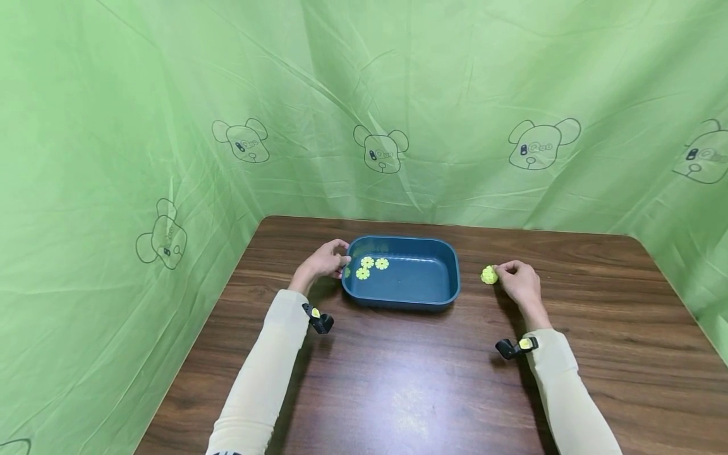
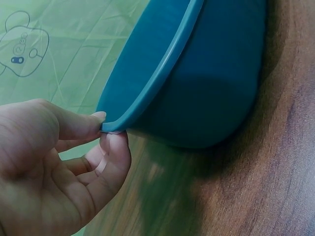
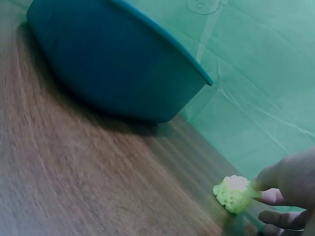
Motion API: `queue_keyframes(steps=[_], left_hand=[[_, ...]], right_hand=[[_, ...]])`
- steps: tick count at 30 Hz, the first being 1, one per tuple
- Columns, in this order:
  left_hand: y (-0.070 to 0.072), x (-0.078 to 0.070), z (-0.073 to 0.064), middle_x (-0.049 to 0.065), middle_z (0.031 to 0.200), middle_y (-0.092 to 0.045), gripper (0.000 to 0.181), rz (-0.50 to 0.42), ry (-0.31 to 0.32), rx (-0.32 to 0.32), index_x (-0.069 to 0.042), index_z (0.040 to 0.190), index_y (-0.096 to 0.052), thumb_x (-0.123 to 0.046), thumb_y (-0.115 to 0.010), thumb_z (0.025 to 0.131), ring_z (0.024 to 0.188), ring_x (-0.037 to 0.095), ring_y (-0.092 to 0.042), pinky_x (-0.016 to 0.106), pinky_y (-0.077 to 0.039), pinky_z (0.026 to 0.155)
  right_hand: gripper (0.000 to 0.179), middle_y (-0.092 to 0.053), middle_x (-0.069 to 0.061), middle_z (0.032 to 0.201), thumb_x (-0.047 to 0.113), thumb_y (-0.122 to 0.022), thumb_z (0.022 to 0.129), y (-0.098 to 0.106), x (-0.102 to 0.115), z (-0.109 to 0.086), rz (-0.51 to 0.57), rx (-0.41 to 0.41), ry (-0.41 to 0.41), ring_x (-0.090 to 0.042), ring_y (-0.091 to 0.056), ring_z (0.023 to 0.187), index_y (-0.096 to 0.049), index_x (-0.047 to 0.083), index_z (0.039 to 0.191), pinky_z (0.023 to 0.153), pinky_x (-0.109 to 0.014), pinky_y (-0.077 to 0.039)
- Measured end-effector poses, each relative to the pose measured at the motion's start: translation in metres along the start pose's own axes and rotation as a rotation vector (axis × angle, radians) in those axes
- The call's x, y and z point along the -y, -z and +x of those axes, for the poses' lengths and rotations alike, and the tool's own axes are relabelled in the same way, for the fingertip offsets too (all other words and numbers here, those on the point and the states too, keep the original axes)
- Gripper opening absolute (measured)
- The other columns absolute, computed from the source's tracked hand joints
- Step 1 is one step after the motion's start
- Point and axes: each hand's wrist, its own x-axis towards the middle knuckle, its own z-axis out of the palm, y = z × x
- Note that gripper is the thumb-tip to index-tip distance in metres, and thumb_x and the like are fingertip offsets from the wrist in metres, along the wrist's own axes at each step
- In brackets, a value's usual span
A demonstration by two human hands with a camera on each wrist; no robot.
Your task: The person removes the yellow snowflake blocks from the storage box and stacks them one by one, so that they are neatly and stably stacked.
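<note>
A blue rectangular plastic basin (image 1: 418, 281) stands on the wooden table, with three flat yellow-green notched discs (image 1: 382, 263) lying in its left part. At the basin's left end, my left hand (image 1: 324, 260) pinches the rim (image 2: 162, 73) between thumb and fingers. To the right of the basin, my right hand (image 1: 520, 285) holds a small ball-like cluster of interlocked yellow-green notched discs (image 1: 488, 275) by its edge. In the right wrist view the cluster (image 3: 233, 194) sits low over the tabletop; whether it touches the wood I cannot tell.
The brown wooden table (image 1: 364, 373) extends toward me and to both sides. Behind it and along its sides hangs a green curtain (image 1: 443, 82) printed with bear faces. Black straps with camera mounts (image 1: 320, 318) sit on both wrists.
</note>
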Motion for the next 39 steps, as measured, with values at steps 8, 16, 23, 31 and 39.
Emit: queue_keyframes(steps=[8,16,23,31,39], left_hand=[[0.000,-0.001,-0.001,0.013,0.092,-0.048,0.036,-0.002,0.001,0.001,-0.009,0.134,-0.043,-0.011,-0.051,0.099,0.071,0.018,-0.055,0.037,-0.057,0.073],[0.000,0.001,0.001,0.011,0.090,-0.048,0.036,0.000,-0.007,0.001,-0.008,0.134,-0.043,-0.011,-0.051,0.099,0.070,0.018,-0.054,0.037,-0.057,0.072],[0.000,0.001,0.001,0.013,0.092,-0.049,0.035,-0.004,-0.006,-0.001,-0.009,0.133,-0.044,-0.010,-0.051,0.099,0.071,0.018,-0.055,0.039,-0.057,0.074],[0.000,0.000,0.000,0.015,0.090,-0.050,0.036,0.001,0.003,0.001,-0.009,0.134,-0.043,-0.011,-0.051,0.099,0.071,0.018,-0.055,0.040,-0.057,0.076],[0.001,0.000,0.000,0.013,0.090,-0.050,0.035,0.018,-0.008,0.003,-0.009,0.134,-0.043,-0.011,-0.051,0.099,0.072,0.018,-0.054,0.039,-0.057,0.075]], right_hand=[[0.032,-0.066,-0.021,0.106,0.033,-0.061,0.092,-0.003,-0.004,0.003,-0.019,-0.028,0.022,-0.040,-0.056,0.101,-0.068,0.002,0.100,0.085,-0.047,-0.041],[0.033,-0.065,-0.022,0.113,0.030,-0.054,0.094,-0.001,-0.002,0.002,-0.010,-0.029,0.028,-0.043,-0.055,0.108,-0.067,0.003,0.106,0.090,-0.049,-0.041],[0.036,-0.060,-0.025,0.119,0.028,-0.046,0.096,0.005,0.004,0.001,0.024,-0.039,0.044,-0.044,-0.050,0.117,-0.065,0.001,0.111,0.097,-0.052,-0.038],[0.030,-0.060,-0.021,0.112,0.028,-0.052,0.096,0.005,0.019,0.001,0.060,-0.071,0.158,-0.039,-0.053,0.111,-0.065,0.004,0.107,0.092,-0.048,-0.039],[0.028,-0.059,-0.020,0.110,0.028,-0.059,0.092,-0.003,0.044,-0.002,0.097,-0.068,0.243,-0.036,-0.055,0.104,-0.066,0.005,0.106,0.086,-0.041,-0.040]])
